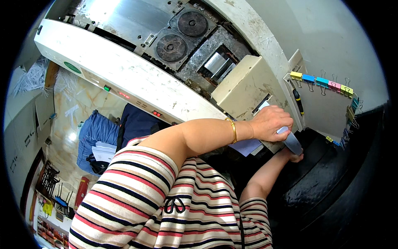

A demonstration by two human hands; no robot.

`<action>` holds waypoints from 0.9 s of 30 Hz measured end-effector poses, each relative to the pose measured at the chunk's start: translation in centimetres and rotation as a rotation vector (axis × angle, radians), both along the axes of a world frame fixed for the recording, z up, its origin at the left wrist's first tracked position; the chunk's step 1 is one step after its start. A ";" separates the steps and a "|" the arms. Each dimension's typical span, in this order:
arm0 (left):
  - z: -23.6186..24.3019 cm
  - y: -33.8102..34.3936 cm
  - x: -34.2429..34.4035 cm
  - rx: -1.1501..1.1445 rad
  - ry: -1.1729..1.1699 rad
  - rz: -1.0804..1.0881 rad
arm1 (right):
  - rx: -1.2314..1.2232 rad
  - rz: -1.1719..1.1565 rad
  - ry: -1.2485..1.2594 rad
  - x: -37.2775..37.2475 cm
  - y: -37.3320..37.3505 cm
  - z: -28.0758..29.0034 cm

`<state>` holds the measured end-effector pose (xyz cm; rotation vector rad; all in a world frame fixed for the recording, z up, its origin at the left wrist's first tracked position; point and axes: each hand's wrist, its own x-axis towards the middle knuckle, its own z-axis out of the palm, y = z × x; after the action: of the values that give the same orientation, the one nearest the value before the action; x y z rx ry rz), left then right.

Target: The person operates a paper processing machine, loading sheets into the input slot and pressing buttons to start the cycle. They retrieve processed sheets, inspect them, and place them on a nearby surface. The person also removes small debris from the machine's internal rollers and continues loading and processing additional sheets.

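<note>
My left hand (pixel 271 123), with a gold bangle on the wrist, is closed in front of a cream machine cover (pixel 238 85). A curved grey-blue bundle, which looks like a bent paper stack (pixel 293 143), runs down from its fist. At the bundle's lower end my right hand (pixel 295 157) grips it, its fingers partly hidden. A white piece (pixel 265 102) sticks up behind my left knuckles, by a dark slot in the cover. Beneath my left wrist lie pale purple sheets (pixel 246 147), partly covered by the arm.
Ahead stretches a long white machine (pixel 124 62) with two dark round discs (pixel 192 23) and lit red switches. Colourful binder clips (pixel 321 81) line a panel's edge at right, near a black-and-yellow handled tool (pixel 298 101). Blue bags (pixel 97 133) lie on the left; a black surface (pixel 323 186) curves at right.
</note>
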<state>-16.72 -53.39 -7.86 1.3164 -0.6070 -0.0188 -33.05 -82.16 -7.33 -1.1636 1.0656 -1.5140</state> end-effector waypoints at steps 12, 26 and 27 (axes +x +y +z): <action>0.0 0.0 -0.1 0.005 -0.004 -0.009 | 0.134 -0.062 -0.283 1.3 0.9 0.5; 0.0 0.1 0.2 -0.021 -0.011 -0.045 | 0.117 -0.023 -0.079 1.0 1.2 0.0; 0.1 0.0 0.2 -0.023 -0.012 -0.051 | 0.122 -0.025 -0.081 0.6 1.0 -0.1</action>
<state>-16.55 -53.40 -7.80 1.2798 -0.6490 -0.0460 -32.49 -81.18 -7.42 -0.9999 1.1050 -1.4818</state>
